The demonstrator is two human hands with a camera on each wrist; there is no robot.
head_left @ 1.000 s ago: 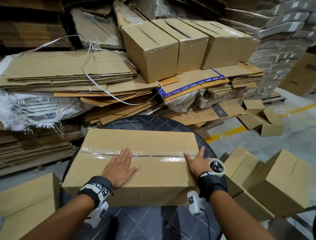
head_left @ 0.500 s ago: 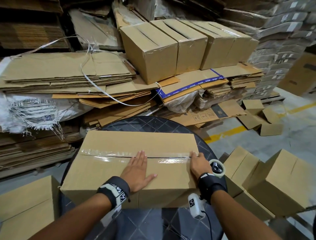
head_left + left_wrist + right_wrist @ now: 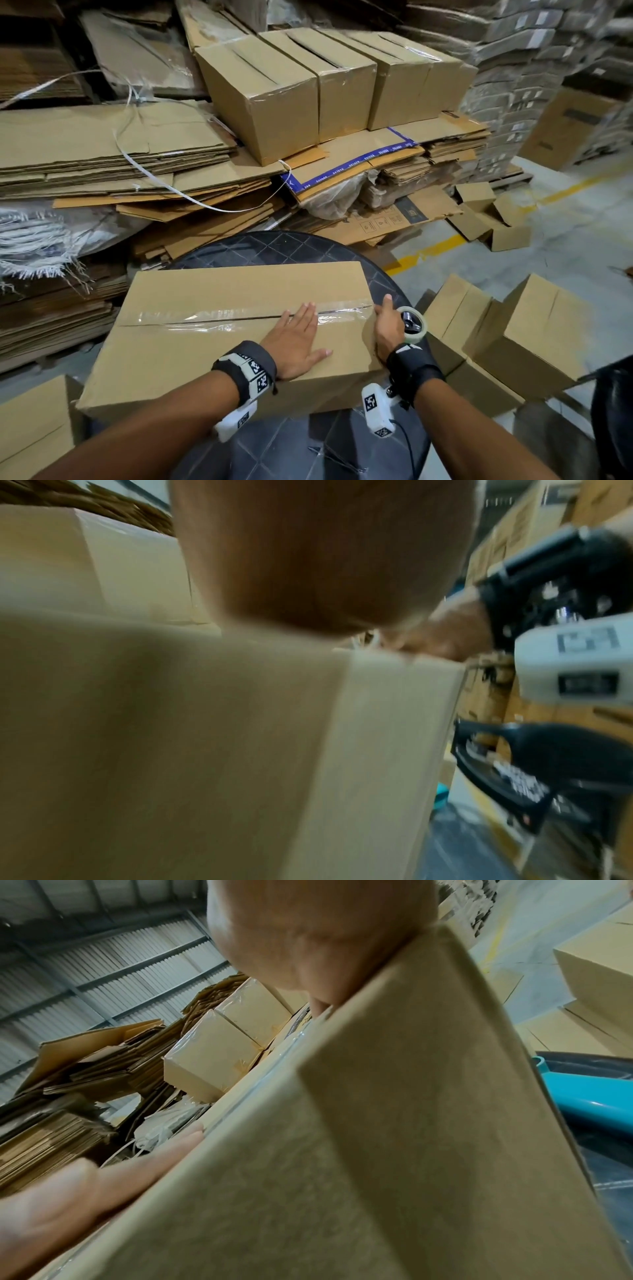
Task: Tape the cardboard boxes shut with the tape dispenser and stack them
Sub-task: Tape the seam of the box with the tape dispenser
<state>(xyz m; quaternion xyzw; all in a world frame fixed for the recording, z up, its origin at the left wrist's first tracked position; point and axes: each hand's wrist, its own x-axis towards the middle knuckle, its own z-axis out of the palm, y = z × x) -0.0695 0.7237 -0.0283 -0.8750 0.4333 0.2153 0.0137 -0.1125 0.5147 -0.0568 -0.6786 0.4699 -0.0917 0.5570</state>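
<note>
Box: cardboard box lay taped on the worktop.
Left hand: flat, fingers straight, pressing the box's tape seam.
Right hand: at the box's right end, grasping the tape dispenser.

Left hand farther right along taped seam.

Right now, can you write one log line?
box: taped, on table | left hand: flat on tape | right hand: at box end

Little is legible. A blue border strip on a flattened carton in the pile carries repeated white lettering, too small to read. The wrist bands bear square black-and-white code markers, no words. Printed handling symbols mark another flattened carton.
</note>
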